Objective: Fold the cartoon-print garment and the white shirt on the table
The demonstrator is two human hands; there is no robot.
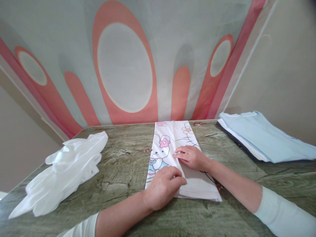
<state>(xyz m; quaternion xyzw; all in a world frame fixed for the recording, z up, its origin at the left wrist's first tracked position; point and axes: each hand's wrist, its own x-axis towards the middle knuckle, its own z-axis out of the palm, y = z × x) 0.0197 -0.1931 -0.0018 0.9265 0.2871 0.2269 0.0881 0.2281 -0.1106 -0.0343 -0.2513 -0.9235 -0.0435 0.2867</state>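
A white printed garment (161, 153), with a cartoon animal and flowers, lies folded into a narrow strip on the table. Its long inner fold edge runs up the middle. My left hand (165, 187) rests on the near left part of it, fingers loosely bent and not wrapped around the cloth. Farther up on the right half, my right hand (192, 158) touches the fabric with its fingers stretched and slightly apart, the tips at the inner fold edge. Both hands cover part of the print.
A crumpled white cloth (66, 172) lies on the left of the wood-patterned table (118, 164). At the right stands a stack of folded clothes (264, 136), light blue on top with white and dark layers below. Behind the table hangs a backdrop (165, 42) with coral shapes.
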